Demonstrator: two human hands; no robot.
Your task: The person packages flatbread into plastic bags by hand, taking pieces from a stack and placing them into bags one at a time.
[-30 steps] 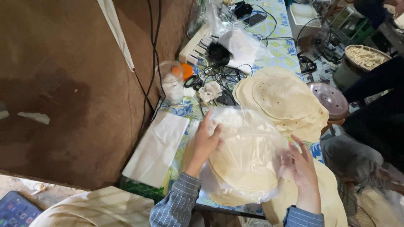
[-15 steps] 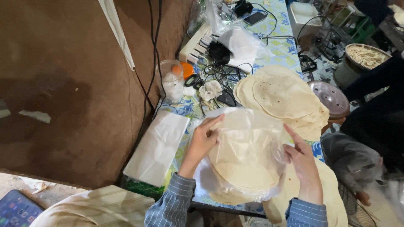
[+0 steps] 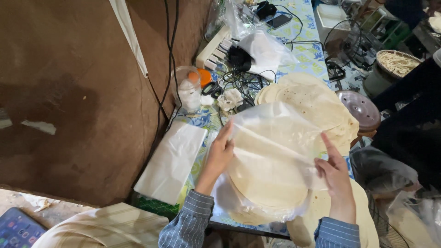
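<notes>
A clear plastic bag point(image 3: 271, 151) holds a stack of round flatbreads point(image 3: 266, 183) over the table's front edge. My left hand point(image 3: 222, 151) grips the bag's left edge near its mouth. My right hand point(image 3: 335, 172) holds the bag's right side with fingers spread upward. A second stack of bare flatbreads point(image 3: 312, 101) lies on the patterned tablecloth point(image 3: 310, 55) just behind the bag. More flatbreads point(image 3: 317, 220) show below my right wrist.
A pile of flat white plastic bags point(image 3: 172, 160) lies left of my left hand. Behind are a clear jar with an orange lid point(image 3: 190, 89), tangled cables and a power strip point(image 3: 213, 48). A round metal lid point(image 3: 360, 108) and a basket of noodles point(image 3: 397, 64) sit right. Brown wall on the left.
The bag with flatbreads has been lifted and its mouth pulled wider. My right hand's fingers have straightened upward and my left hand has moved up along the bag's edge.
</notes>
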